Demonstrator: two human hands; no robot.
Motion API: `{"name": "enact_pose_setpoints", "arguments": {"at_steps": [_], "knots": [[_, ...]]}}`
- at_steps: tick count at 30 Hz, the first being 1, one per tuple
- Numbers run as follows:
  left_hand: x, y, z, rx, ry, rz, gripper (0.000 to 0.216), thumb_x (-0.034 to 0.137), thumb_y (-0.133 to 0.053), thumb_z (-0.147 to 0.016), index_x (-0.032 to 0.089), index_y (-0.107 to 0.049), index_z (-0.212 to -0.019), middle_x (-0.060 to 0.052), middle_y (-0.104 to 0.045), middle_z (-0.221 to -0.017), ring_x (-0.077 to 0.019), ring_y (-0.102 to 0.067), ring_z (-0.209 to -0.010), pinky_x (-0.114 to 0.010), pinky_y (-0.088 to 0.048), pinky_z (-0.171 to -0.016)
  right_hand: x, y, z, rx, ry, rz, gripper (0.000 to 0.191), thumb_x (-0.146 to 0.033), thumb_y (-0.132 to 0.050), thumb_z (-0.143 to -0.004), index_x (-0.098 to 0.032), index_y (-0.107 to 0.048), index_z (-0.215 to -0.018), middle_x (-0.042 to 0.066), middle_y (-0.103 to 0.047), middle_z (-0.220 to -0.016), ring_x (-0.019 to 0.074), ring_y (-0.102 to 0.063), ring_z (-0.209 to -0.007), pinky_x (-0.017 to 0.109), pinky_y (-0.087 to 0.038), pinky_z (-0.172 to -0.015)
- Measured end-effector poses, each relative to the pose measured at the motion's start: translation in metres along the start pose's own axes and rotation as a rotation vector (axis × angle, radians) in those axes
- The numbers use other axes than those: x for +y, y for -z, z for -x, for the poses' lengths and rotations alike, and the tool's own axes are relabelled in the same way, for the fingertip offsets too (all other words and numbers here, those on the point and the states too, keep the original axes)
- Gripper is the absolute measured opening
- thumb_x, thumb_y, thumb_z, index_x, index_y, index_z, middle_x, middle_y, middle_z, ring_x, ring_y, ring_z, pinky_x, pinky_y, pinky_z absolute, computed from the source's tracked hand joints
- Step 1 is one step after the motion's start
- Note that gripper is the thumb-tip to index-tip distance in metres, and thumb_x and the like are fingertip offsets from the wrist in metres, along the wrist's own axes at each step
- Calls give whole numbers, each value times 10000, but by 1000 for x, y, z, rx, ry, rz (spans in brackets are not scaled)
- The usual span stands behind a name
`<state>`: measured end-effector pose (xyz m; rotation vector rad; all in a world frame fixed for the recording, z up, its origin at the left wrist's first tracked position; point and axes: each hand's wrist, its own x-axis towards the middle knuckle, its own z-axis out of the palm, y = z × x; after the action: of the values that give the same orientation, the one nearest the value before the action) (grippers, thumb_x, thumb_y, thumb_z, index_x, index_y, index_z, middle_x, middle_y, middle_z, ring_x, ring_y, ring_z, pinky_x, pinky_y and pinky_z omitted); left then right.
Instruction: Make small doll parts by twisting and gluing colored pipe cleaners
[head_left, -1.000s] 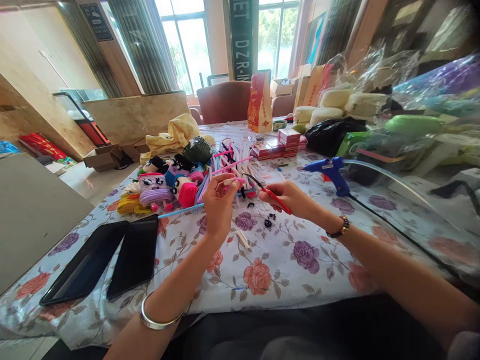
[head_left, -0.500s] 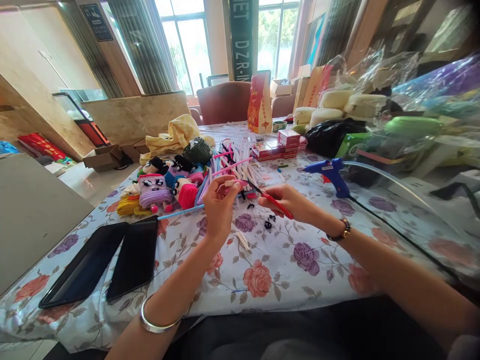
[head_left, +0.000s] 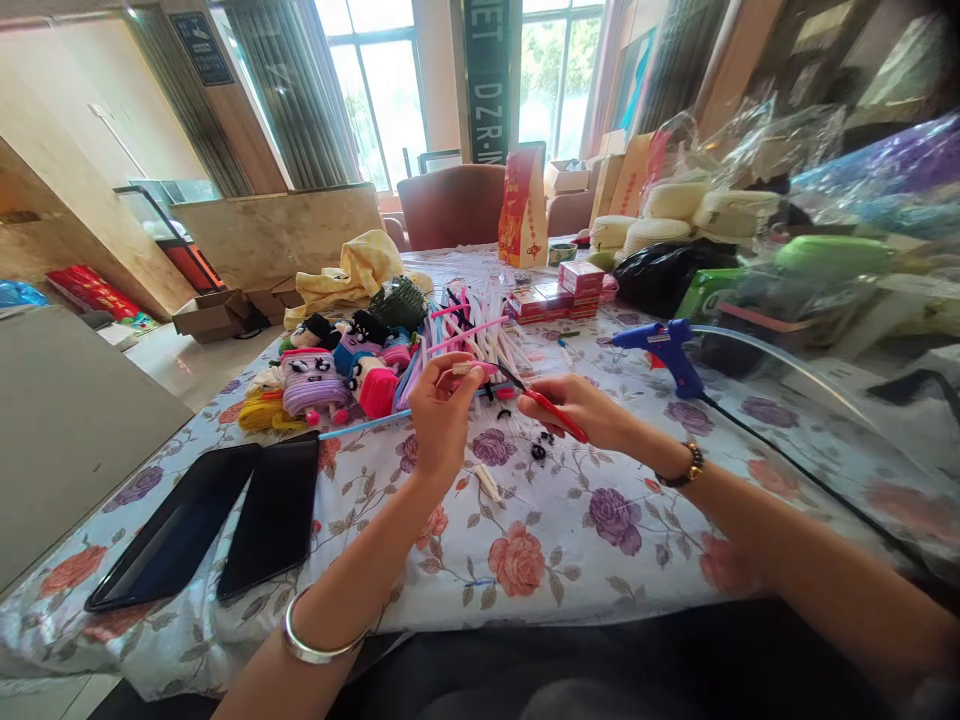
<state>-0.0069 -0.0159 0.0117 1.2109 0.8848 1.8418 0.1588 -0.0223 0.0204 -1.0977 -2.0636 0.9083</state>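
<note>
My left hand (head_left: 442, 410) is raised over the flowered tablecloth (head_left: 540, 520), its fingers pinched on a small pink piece (head_left: 472, 369) at the fingertips. My right hand (head_left: 581, 408) is closed round red-handled scissors (head_left: 553, 412), whose dark blades reach left to the pink piece. Just beyond the hands lies a heap of pink, white and blue pipe cleaners (head_left: 472, 330). Small black bits (head_left: 538, 445) lie on the cloth under the scissors.
Knitted dolls (head_left: 330, 375) sit at the left of the heap. Two dark tablets (head_left: 217, 520) lie near the left front edge. A blue glue gun (head_left: 667, 350) with its black cord stands at the right. Red boxes (head_left: 559, 290), a red bag (head_left: 523, 205) and plastic-wrapped goods fill the back right.
The scissor blades have closed in on the pink piece between my left fingers. Both hands stay almost in place; the view has shifted slightly.
</note>
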Motion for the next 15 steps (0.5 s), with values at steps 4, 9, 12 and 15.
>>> {"name": "enact_pose_setpoints", "arguments": {"at_steps": [4,9,12,15], "knots": [[0,0,0,7,17,-1,155,185,-696,-649,189,-623,-786,19,-646,-726,-104,-626,-710,-234,-497,-716,2,1,-1,17,-39,-28,500,-614,-535,-770,-169,-461,-555,-54,-395,-445,46,-323,-407,221,-214,-414],[-1,0,0,13,12,8,168,194,-707,-640,185,-619,-783,19,-645,-725,-109,-626,-712,-246,-494,-722,7,3,-2,24,-78,-100,490,-605,-533,-780,-174,-450,-562,-49,-418,-453,48,-347,-400,216,-238,-396],[-2,0,-1,15,9,-1,160,195,-704,-646,186,-622,-784,17,-647,-732,-110,-626,-717,-244,-493,-720,7,2,-2,-24,-67,-176,485,-599,-524,-790,-181,-429,-566,-48,-430,-470,50,-363,-413,212,-260,-397],[-2,0,0,4,1,-11,153,195,-702,-653,186,-626,-785,17,-645,-732,-106,-626,-714,-234,-493,-710,6,0,-3,-69,-62,-233,496,-609,-516,-789,-185,-412,-556,-53,-415,-455,47,-360,-401,210,-258,-387]]}}
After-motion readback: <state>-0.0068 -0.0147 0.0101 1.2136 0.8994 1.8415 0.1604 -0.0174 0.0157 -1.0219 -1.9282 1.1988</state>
